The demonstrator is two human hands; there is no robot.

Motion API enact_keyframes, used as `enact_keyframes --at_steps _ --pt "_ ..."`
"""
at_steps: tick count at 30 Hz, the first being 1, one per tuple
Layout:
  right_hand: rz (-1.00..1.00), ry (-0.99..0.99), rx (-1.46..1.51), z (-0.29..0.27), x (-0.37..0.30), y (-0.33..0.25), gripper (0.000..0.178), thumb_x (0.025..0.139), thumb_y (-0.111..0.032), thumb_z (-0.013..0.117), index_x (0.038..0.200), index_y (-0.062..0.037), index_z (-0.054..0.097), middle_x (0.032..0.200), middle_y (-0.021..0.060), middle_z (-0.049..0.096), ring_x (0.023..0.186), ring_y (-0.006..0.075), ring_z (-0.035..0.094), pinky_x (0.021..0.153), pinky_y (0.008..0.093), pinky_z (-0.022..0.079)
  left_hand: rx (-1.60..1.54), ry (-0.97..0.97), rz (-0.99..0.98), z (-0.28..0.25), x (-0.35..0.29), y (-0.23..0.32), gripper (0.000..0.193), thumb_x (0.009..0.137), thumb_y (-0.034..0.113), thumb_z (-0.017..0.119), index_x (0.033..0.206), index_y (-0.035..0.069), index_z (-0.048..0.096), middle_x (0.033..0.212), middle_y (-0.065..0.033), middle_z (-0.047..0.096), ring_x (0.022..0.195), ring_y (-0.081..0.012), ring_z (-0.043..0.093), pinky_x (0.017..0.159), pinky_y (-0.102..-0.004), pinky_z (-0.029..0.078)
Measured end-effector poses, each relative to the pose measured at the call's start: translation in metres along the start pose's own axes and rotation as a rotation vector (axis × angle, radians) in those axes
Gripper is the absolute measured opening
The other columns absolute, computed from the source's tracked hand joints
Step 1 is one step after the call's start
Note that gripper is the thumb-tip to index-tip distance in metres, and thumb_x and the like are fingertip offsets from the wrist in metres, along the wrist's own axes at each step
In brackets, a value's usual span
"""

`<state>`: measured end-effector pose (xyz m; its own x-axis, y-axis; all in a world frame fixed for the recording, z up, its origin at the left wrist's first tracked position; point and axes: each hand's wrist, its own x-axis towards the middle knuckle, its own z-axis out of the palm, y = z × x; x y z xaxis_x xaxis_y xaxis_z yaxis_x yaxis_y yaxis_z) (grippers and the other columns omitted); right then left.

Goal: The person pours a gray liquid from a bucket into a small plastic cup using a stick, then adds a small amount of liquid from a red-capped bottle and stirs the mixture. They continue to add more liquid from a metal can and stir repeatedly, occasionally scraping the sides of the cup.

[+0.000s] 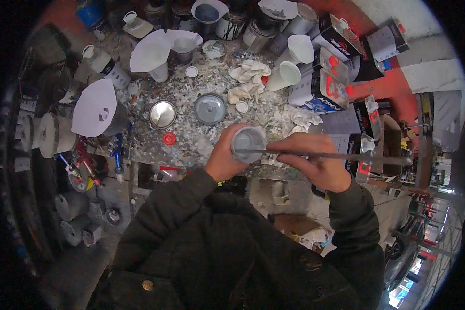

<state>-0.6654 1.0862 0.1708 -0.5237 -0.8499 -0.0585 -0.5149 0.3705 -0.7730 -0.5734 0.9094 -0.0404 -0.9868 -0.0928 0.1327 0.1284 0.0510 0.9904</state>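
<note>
My left hand (225, 156) is wrapped round the side of a translucent plastic cup (249, 138) at the bench's front edge. Greyish material shows inside the cup, too unclear to name. Between the fingers of my right hand (318, 161) is a long thin dark stirring stick (367, 156). One end of the stick reaches over the cup's rim, and the other extends far right. Whether its tip touches the contents cannot be made out. Beyond the cup lie a grey round lid (210, 109), a round tin with a shiny top (162, 114) and a red cap (169, 138).
Paint specks cover the workbench (191, 147). Crumpled paper (250, 72) and a pale cup (284, 76) are at the back. Several metal cans (323, 95) with red caps line the right. White paper strainers (150, 50) sit in cups at back left. Spray guns (118, 155) hang at left.
</note>
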Motion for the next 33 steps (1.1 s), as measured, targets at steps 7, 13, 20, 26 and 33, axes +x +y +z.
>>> enact_keyframes --at_steps 7,13,20,26,33 --pt "-0.078 -0.023 -0.274 0.004 0.001 0.003 0.034 0.087 -0.003 0.075 0.121 -0.0062 0.073 0.090 0.0122 0.072 0.081 0.0285 0.070 0.068 0.0359 0.053 0.018 -0.013 0.051 -0.002 0.002 0.010 0.080 0.067 0.006 0.089 0.138 0.008 0.051 0.132 -0.0149 0.055 0.127 -0.0351 0.055 0.109 -0.0425 0.044" --pt "0.146 0.178 -0.021 0.041 -0.012 -0.007 0.029 0.095 -0.003 0.069 0.123 -0.0048 0.071 0.092 0.0123 0.071 0.075 0.0191 0.069 0.067 0.0313 0.053 0.011 0.074 -0.029 -0.001 -0.001 -0.002 0.080 0.068 0.008 0.090 0.137 0.007 0.049 0.132 -0.0172 0.053 0.129 -0.0373 0.051 0.109 -0.0439 0.043" --pt "0.471 0.565 0.537 0.082 -0.027 0.000 0.020 0.101 -0.005 0.064 0.119 0.0012 0.070 0.089 0.0064 0.070 0.078 0.0105 0.068 0.067 0.0270 0.053 0.118 0.138 -0.013 0.007 0.002 -0.005 0.083 0.066 0.001 0.090 0.137 0.006 0.048 0.134 -0.0122 0.053 0.131 -0.0282 0.053 0.111 -0.0392 0.043" --pt "0.141 0.091 -0.069 0.037 -0.020 0.002 0.025 0.095 -0.004 0.069 0.120 -0.0058 0.070 0.097 0.0150 0.072 0.085 0.0280 0.072 0.073 0.0376 0.056 0.106 0.092 0.057 -0.002 0.005 -0.003 0.081 0.067 0.008 0.090 0.136 0.005 0.048 0.131 -0.0169 0.054 0.127 -0.0385 0.052 0.109 -0.0444 0.043" --pt "0.010 -0.060 -0.263 0.016 -0.007 -0.001 0.033 0.087 -0.003 0.075 0.120 -0.0076 0.073 0.095 0.0140 0.072 0.084 0.0321 0.070 0.072 0.0387 0.055 -0.038 0.042 -0.029 0.000 0.006 -0.009 0.079 0.070 0.012 0.092 0.137 0.006 0.050 0.131 -0.0155 0.056 0.127 -0.0344 0.055 0.108 -0.0423 0.045"
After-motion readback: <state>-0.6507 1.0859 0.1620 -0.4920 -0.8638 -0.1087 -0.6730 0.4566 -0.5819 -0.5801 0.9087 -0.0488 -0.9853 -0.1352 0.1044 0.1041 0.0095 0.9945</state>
